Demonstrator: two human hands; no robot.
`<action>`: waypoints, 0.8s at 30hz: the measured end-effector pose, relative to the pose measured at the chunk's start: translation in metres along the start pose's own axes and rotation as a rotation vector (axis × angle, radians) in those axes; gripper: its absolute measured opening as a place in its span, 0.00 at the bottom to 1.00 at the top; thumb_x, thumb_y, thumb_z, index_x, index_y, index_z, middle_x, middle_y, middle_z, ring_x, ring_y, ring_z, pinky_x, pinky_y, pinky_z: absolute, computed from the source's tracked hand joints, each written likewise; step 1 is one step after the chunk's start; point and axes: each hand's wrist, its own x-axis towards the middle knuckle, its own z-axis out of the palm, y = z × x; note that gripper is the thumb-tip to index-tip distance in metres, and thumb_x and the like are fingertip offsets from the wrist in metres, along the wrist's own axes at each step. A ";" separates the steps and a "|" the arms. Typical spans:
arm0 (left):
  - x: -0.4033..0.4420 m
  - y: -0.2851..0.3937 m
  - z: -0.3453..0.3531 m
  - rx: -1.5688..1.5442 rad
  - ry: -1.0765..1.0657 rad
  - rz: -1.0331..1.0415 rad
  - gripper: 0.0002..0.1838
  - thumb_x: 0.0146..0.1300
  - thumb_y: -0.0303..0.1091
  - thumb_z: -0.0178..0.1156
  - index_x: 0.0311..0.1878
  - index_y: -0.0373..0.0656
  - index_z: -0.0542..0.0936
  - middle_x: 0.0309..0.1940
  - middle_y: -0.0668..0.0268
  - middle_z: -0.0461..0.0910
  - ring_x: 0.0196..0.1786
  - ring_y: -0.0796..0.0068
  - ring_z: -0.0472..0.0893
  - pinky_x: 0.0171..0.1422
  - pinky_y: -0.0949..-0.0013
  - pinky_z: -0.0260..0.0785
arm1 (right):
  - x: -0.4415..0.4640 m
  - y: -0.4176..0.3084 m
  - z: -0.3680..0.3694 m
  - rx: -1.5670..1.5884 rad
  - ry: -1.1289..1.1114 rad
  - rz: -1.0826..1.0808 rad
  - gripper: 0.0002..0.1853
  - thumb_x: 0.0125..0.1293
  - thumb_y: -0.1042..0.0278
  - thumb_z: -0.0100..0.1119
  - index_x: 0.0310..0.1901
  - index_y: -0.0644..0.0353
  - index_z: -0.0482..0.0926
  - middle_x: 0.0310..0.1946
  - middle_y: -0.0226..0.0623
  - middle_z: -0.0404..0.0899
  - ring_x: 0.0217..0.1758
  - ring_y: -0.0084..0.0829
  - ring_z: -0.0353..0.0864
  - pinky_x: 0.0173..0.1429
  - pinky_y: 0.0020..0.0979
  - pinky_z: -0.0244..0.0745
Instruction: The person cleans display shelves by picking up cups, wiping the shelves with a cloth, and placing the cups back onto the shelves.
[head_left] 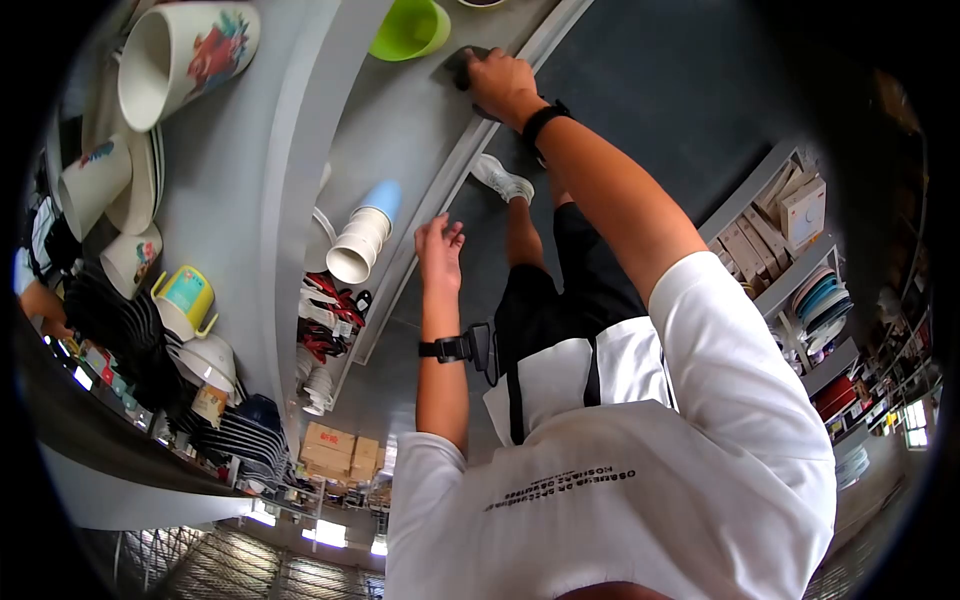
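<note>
My right hand (502,85) reaches across my body to the grey shelf (415,120). Its fingers are closed on a dark cloth (464,68), slightly blurred, pressed on the shelf surface near the front edge. Beside the cloth stands a bright green cup (412,30). My left hand (440,245) hovers by the shelf's edge with its fingers loosely curled and apart, holding nothing. Close to it, a nested stack of white cups (357,248) with a light blue one at its end lies on the shelf.
Floral mugs (190,55), a yellow two-handled cup (184,300) and stacked black dishes (120,320) fill another shelf level at left. Cardboard boxes (335,450) are stacked behind. Across the aisle are shelves with white boxes (803,210) and stacked plates (822,300).
</note>
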 end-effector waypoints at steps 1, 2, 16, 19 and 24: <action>-0.020 0.011 0.026 0.117 -0.080 0.067 0.22 0.61 0.28 0.70 0.47 0.49 0.64 0.39 0.64 0.75 0.41 0.72 0.80 0.42 0.67 0.71 | 0.001 0.001 0.003 -0.003 -0.024 0.013 0.26 0.70 0.66 0.48 0.71 0.53 0.71 0.44 0.47 0.82 0.41 0.43 0.88 0.40 0.41 0.82; -0.022 0.015 0.040 0.191 -0.094 0.222 0.22 0.62 0.28 0.69 0.48 0.49 0.63 0.41 0.65 0.74 0.41 0.73 0.80 0.41 0.69 0.71 | -0.001 0.002 0.003 0.044 -0.016 0.027 0.28 0.69 0.66 0.51 0.71 0.49 0.71 0.45 0.48 0.81 0.41 0.45 0.87 0.41 0.42 0.82; 0.071 0.129 0.223 0.588 -0.273 0.699 0.41 0.46 0.26 0.82 0.64 0.36 0.72 0.60 0.61 0.76 0.61 0.69 0.76 0.65 0.66 0.70 | -0.004 0.018 -0.004 0.192 -0.052 0.006 0.30 0.67 0.66 0.54 0.72 0.44 0.71 0.47 0.48 0.79 0.40 0.47 0.87 0.41 0.43 0.82; 0.081 0.118 0.238 0.472 -0.240 0.709 0.30 0.47 0.26 0.82 0.55 0.35 0.80 0.52 0.64 0.82 0.53 0.73 0.79 0.63 0.67 0.70 | -0.003 0.016 -0.011 0.188 -0.118 0.012 0.30 0.69 0.67 0.51 0.73 0.44 0.68 0.50 0.46 0.79 0.41 0.42 0.88 0.41 0.39 0.82; 0.101 0.110 0.241 0.538 -0.210 0.967 0.26 0.50 0.26 0.80 0.52 0.34 0.80 0.50 0.62 0.82 0.50 0.73 0.80 0.58 0.66 0.73 | -0.004 0.014 -0.007 0.194 -0.094 0.021 0.29 0.68 0.68 0.53 0.72 0.45 0.70 0.48 0.46 0.79 0.41 0.42 0.88 0.41 0.39 0.82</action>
